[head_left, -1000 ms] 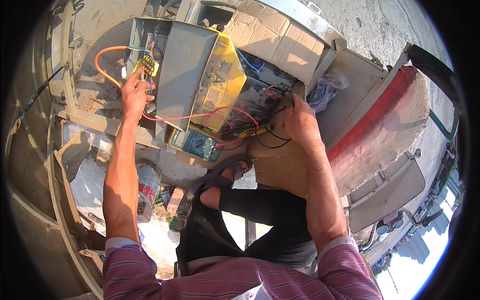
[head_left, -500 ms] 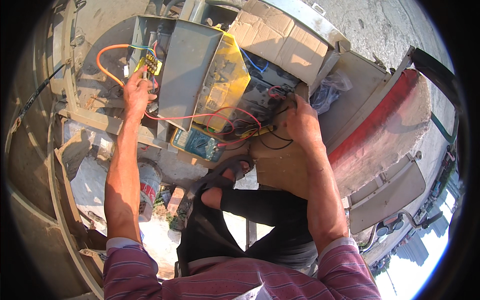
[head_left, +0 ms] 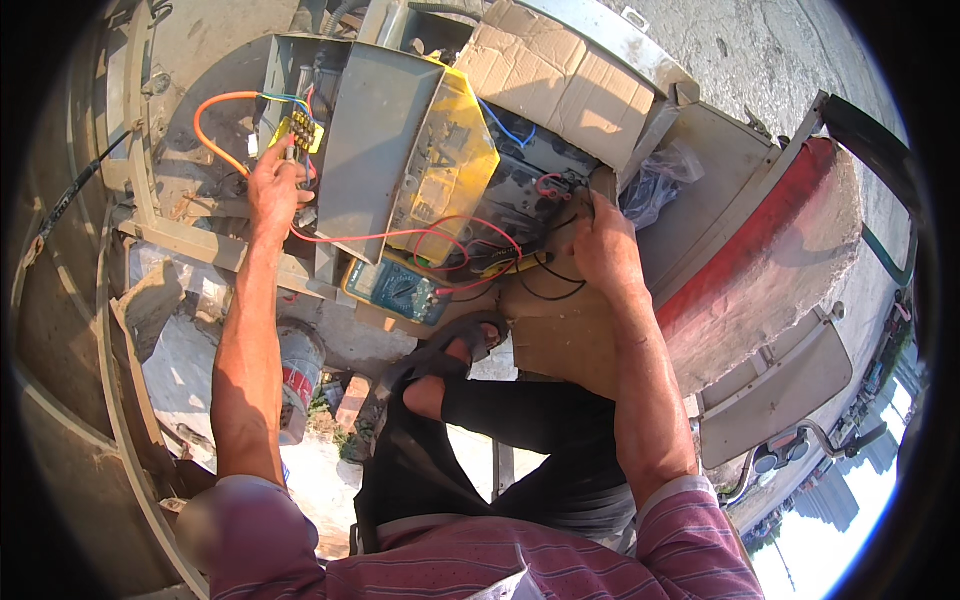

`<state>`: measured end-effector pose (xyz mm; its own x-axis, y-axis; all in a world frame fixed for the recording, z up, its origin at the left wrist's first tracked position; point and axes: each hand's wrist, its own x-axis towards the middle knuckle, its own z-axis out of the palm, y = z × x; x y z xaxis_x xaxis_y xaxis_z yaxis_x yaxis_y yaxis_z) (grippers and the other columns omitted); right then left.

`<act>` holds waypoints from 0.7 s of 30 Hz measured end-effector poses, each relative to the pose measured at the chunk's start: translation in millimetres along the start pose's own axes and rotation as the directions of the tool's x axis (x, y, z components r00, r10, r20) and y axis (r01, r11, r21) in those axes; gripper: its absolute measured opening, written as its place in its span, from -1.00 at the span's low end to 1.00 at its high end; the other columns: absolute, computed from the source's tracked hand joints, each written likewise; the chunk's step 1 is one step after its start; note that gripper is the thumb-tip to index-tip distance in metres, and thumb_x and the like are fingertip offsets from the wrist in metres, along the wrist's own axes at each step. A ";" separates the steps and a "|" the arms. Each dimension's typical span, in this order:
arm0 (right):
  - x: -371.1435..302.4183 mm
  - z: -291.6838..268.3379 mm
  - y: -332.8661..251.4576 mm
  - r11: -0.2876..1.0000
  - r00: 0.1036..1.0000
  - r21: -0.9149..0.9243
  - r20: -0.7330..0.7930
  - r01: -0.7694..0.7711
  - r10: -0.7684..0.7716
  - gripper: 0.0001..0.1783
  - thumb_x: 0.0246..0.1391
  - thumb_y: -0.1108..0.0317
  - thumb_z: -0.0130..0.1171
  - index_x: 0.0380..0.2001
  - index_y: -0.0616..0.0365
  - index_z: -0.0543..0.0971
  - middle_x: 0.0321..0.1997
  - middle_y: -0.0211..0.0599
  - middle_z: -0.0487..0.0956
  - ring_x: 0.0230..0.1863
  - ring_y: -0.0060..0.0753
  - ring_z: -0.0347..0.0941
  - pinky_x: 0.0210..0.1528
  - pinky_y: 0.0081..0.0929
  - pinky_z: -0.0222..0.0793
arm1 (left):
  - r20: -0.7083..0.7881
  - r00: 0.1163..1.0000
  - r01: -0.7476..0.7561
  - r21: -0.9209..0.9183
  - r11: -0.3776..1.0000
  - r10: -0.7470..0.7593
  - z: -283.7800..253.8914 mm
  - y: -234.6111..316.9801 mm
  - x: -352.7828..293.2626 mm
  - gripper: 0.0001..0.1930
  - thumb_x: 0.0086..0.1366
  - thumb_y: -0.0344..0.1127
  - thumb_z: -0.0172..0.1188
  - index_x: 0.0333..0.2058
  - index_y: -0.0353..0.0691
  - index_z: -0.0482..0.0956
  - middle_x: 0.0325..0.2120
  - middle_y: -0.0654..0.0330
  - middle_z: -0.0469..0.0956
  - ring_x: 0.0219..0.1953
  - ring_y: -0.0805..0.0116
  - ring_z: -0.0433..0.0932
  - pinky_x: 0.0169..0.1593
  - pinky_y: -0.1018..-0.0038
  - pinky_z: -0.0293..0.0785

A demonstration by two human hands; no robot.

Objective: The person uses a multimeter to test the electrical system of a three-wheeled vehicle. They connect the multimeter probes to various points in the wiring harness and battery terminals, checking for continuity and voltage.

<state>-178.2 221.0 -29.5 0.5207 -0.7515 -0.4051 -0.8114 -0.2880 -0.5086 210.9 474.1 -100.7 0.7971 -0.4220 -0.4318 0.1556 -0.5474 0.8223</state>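
At the upper left my left hand (head_left: 272, 190) is closed on a red test probe, its tip end up against a terminal block (head_left: 302, 128) with a yellow plate behind it. The probe's red lead (head_left: 345, 237) runs right in loops toward a green-blue multimeter (head_left: 395, 287) with a yellow edge. My right hand (head_left: 605, 245) is closed by the dark, dusty battery-like casing (head_left: 545, 165), where red wire ends show. A black lead (head_left: 550, 297) curves up to its fingers, which mostly hide the black test probe they pinch.
An orange cable (head_left: 205, 115) feeds the terminal block. Between my hands stand a grey metal panel (head_left: 370, 140) and a yellow plate (head_left: 450, 165). Cardboard (head_left: 560, 75) lies behind them. A red-edged seat (head_left: 770, 270) is on the right, a bucket (head_left: 300, 370) below my left forearm.
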 end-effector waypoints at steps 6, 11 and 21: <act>-0.8 -6.6 -10.0 0.995 0.996 0.055 0.040 -0.079 0.077 -0.50 0.20 0.47 0.04 0.20 0.43 0.48 -0.11 0.28 0.66 -0.12 0.18 0.63 0.00 -0.05 0.54 | -0.001 1.000 -0.003 0.007 1.000 0.003 1.0 2.9 -1.4 -0.46 0.44 -0.41 -0.06 0.38 -0.03 0.43 -0.26 0.11 0.65 -0.61 0.49 0.55 -0.54 0.51 0.52; 0.2 -10.6 -18.0 0.987 0.990 0.093 0.070 -0.131 0.124 -0.50 0.18 0.46 0.06 0.18 0.44 0.48 -0.08 0.32 0.66 0.03 0.35 0.59 0.13 0.04 0.51 | -0.002 1.000 -0.003 0.003 1.000 0.003 0.7 1.4 -1.4 -0.46 0.43 -0.41 -0.06 0.37 -0.04 0.43 -0.26 0.12 0.66 -0.60 0.49 0.55 -0.54 0.51 0.52; -1.9 -17.1 -25.6 0.992 0.989 0.037 0.097 -0.119 0.115 -0.52 0.22 0.49 -0.01 0.18 0.44 0.48 -0.22 0.26 0.68 -0.32 0.08 0.71 -0.03 -0.06 0.57 | 0.018 1.000 -0.024 -0.001 1.000 0.024 3.5 13.7 -8.3 -0.49 0.45 -0.47 -0.06 0.35 -0.12 0.44 -0.25 0.14 0.62 -0.34 0.46 0.63 -0.42 0.53 0.64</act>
<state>-162.9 219.7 -2.7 0.4473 -0.7187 -0.5323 -0.8571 -0.1744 -0.4848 204.4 467.6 -87.1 0.7902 -0.4479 -0.4184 0.1370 -0.5363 0.8328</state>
